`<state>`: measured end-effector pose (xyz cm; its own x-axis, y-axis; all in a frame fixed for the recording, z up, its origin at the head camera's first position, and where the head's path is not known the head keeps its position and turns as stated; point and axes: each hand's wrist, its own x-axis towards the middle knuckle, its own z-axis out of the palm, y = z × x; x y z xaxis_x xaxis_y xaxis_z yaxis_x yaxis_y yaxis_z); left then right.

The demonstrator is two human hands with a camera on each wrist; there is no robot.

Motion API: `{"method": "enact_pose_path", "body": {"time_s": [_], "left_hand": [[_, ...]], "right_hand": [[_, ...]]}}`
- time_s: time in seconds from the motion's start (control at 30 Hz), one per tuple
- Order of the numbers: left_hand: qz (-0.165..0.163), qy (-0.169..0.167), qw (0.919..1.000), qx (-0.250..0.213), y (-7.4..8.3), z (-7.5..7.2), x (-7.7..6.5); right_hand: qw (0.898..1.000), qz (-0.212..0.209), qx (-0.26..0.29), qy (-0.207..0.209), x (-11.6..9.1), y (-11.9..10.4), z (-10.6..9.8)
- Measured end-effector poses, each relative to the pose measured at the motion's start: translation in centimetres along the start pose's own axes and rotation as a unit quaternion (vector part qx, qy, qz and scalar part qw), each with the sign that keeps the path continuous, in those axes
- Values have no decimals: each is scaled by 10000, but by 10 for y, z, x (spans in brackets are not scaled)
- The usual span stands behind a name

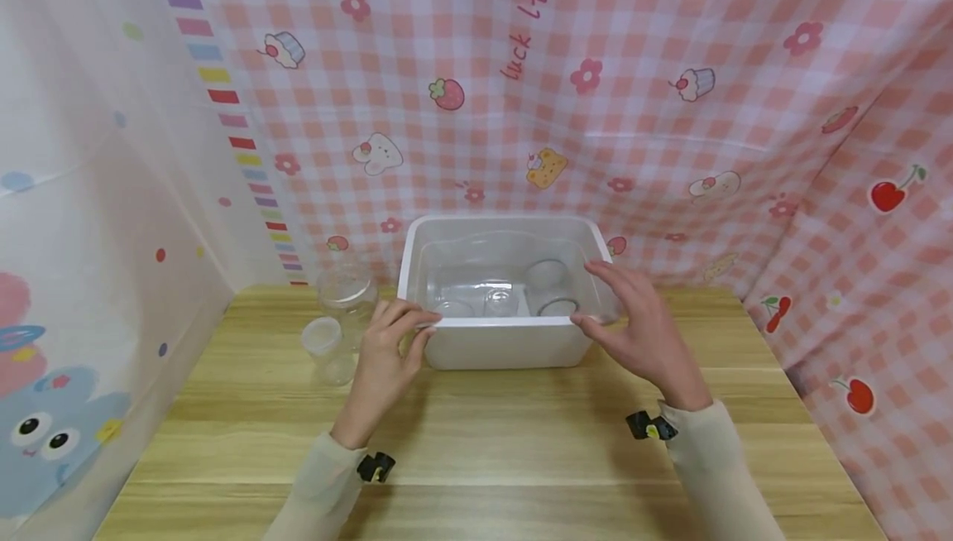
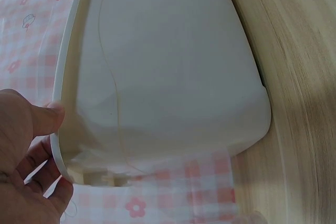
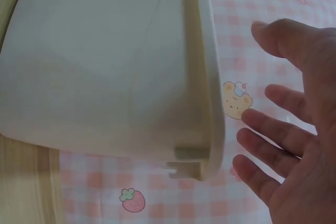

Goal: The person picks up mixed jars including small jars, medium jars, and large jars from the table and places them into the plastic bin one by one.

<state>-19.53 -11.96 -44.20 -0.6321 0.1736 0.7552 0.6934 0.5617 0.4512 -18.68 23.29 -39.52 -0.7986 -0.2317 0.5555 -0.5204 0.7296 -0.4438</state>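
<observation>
A white plastic bin (image 1: pixel 506 347) stands upright near the back of the table. Inside lie several clear round containers (image 1: pixel 500 301), partly hidden by its front wall. My left hand (image 1: pixel 389 355) pinches the rim at the near left corner; in the left wrist view its thumb (image 2: pixel 48 119) lies on the rim's edge and the fingers curl beneath. At the right end of the bin is my right hand (image 1: pixel 644 330), thumb and fingers spread. From the right wrist view, that hand (image 3: pixel 299 119) shows a gap between its fingertips and the rim (image 3: pixel 216 108).
Left of the bin stand a tall clear jar (image 1: pixel 348 289) and a small clear jar with a white lid (image 1: pixel 323 334), both close to my left hand. A pink checked cloth (image 1: pixel 476 152) hangs right behind the bin. The wooden table (image 1: pixel 506 450) extends toward me.
</observation>
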Motion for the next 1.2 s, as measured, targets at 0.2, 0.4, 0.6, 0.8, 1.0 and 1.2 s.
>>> {"method": "enact_pose_path", "body": {"time_s": [0.2, 0.4, 0.6, 0.8, 1.0, 1.2], "left_hand": [[26, 24, 10000, 7, 1, -1, 1], [-7, 24, 10000, -19, 2, -2, 2], [25, 34, 10000, -49, 4, 1, 2], [7, -14, 10000, 18, 2, 2, 2], [-92, -223, 9997, 45, -1, -1, 2], [-152, -268, 9995, -74, -2, -8, 1]], "right_hand": [[9999, 31, -69, 96, -6, 2, 7], [9992, 119, -194, 317, -16, 6, 11], [9965, 54, -187, 815, -26, 9, 16], [9931, 79, -16, 1168, -30, 12, 24], [9912, 157, 140, 1307, -32, 13, 30], [9910, 249, 225, 1296, -34, 14, 35]]}}
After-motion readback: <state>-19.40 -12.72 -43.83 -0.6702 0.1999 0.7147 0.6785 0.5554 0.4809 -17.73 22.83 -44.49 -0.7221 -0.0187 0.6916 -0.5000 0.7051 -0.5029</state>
